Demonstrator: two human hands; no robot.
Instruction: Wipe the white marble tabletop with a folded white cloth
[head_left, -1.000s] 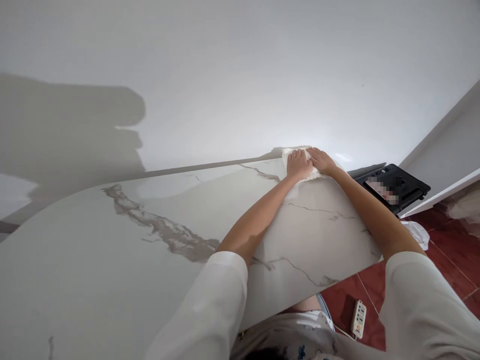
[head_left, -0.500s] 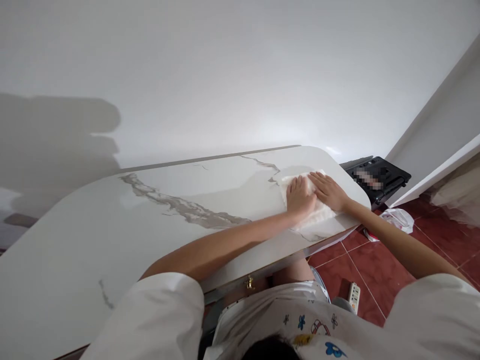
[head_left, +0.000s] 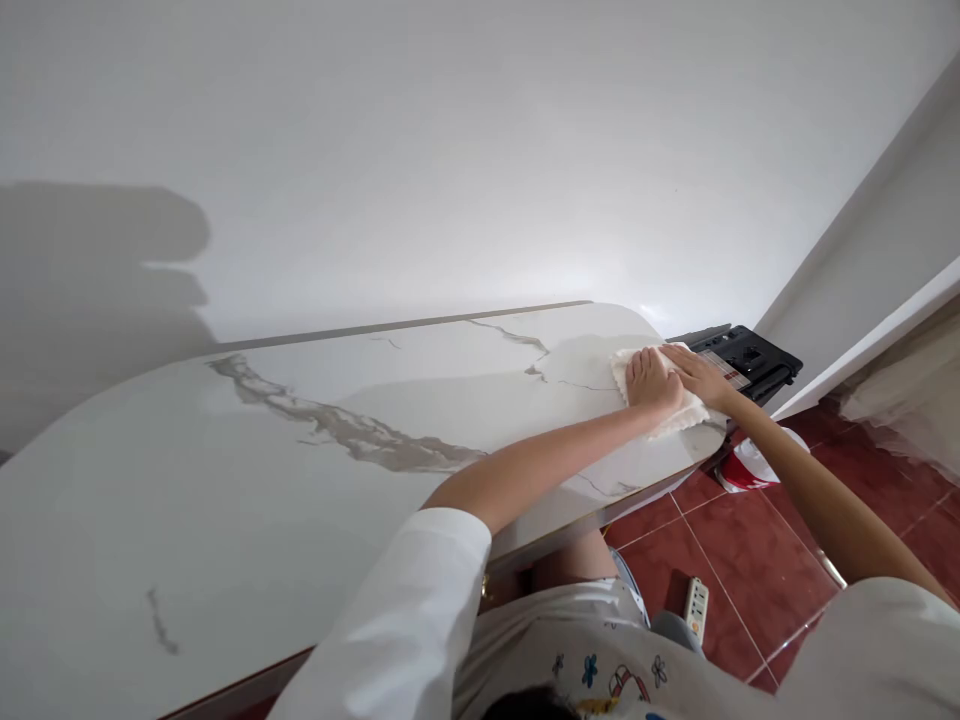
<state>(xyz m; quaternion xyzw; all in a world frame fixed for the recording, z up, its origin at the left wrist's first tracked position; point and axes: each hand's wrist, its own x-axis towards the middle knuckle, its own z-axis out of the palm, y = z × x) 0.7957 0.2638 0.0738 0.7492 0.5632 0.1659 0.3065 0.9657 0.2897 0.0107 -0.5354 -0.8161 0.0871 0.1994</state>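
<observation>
A white cloth (head_left: 624, 371) lies on the right end of a white marble-look table (head_left: 315, 470). My left hand (head_left: 651, 380) presses flat on the cloth with its fingers together and stretched out. Beside it, my right hand (head_left: 699, 374) lies flat on the same cloth near the table's right edge, fingers extended. Both arms reach out across the tabletop from white sleeves.
A black device (head_left: 750, 358) sits on the floor just beyond the table's right end. A white and red plastic bag (head_left: 754, 468) and a white power strip (head_left: 697, 606) lie on the red tiled floor (head_left: 757, 540). A white wall backs the table.
Both hands slid the cloth from the far edge back toward me, then right to the table's end. My view shifted as well.
</observation>
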